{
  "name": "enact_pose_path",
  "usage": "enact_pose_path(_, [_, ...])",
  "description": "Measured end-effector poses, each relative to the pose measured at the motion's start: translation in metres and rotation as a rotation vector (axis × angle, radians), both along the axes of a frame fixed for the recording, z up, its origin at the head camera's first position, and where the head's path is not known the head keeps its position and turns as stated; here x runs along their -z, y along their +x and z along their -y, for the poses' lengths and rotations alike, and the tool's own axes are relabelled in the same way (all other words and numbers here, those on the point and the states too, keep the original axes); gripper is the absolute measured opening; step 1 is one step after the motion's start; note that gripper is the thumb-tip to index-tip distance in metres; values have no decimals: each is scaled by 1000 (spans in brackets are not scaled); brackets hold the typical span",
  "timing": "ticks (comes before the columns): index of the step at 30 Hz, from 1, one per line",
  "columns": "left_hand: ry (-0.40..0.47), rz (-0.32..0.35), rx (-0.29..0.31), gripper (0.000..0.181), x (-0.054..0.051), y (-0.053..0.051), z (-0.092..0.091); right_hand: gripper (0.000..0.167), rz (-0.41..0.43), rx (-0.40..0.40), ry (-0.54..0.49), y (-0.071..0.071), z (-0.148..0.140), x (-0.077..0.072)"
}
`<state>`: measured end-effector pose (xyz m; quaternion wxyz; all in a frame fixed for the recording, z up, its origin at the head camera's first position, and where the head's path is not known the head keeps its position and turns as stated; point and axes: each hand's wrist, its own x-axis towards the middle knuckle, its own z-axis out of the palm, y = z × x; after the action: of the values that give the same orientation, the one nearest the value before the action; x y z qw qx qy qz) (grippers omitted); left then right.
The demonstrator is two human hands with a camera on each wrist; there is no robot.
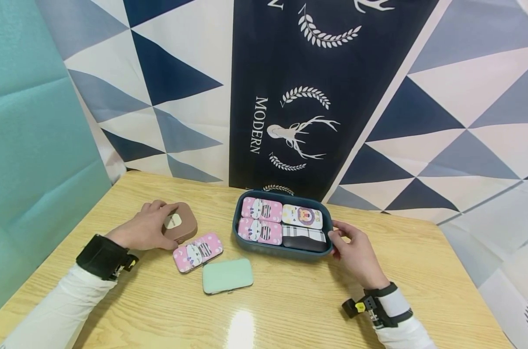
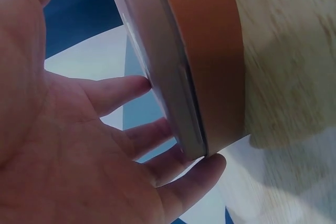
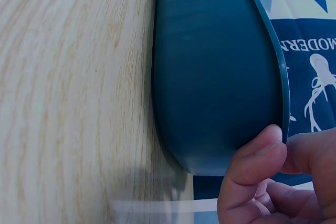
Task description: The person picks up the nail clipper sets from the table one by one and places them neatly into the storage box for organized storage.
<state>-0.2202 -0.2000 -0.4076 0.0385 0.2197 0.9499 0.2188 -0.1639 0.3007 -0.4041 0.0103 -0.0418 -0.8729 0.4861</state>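
My left hand (image 1: pixel 142 228) holds a brown rounded-square case (image 1: pixel 186 224) with a cream label, its fingers and thumb spread around the sides. In the left wrist view the fingertips touch the edge of the brown case (image 2: pixel 215 66). At the right end of a dark blue oblong container (image 1: pixel 264 248), my right hand (image 1: pixel 357 252) pinches the rim. The right wrist view shows the fingers at the wall of the container (image 3: pixel 215 72). Inside lie two pink cat-print cases (image 1: pixel 260 231), a white lion-print case (image 1: pixel 303 216) and a plaid-and-black case (image 1: pixel 305 240).
Another pink cat-print case (image 1: pixel 198 252) lies on the wooden table (image 1: pixel 290 310), just in front of the brown case. Beside it is a mint green case (image 1: pixel 228 276). Patterned cloth (image 1: pixel 285 135) hangs behind the table, with a teal cloth (image 1: pixel 41 145) at the left.
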Motion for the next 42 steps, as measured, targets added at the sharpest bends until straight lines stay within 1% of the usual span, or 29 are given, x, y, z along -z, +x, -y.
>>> enact_pose_path(7, [5,0,7,106,1,0,1,47,-9,-3,-2,-1,0,0])
enact_pose_path(13, [15,21,-3,108,2,-1,0,46,-21,-7,-14,0,0,0])
enact_pose_path(27, [25,52,-16,111,0,0,2,46,-41,-7,-1,-2,-1,2])
enact_pose_path(34, [26,51,-19,112,2,0,3,46,-42,-9,4,-1,-1,2])
enact_pose_path(42, [16,43,-24,109,3,-1,3,46,-45,-9,0,-1,-1,2])
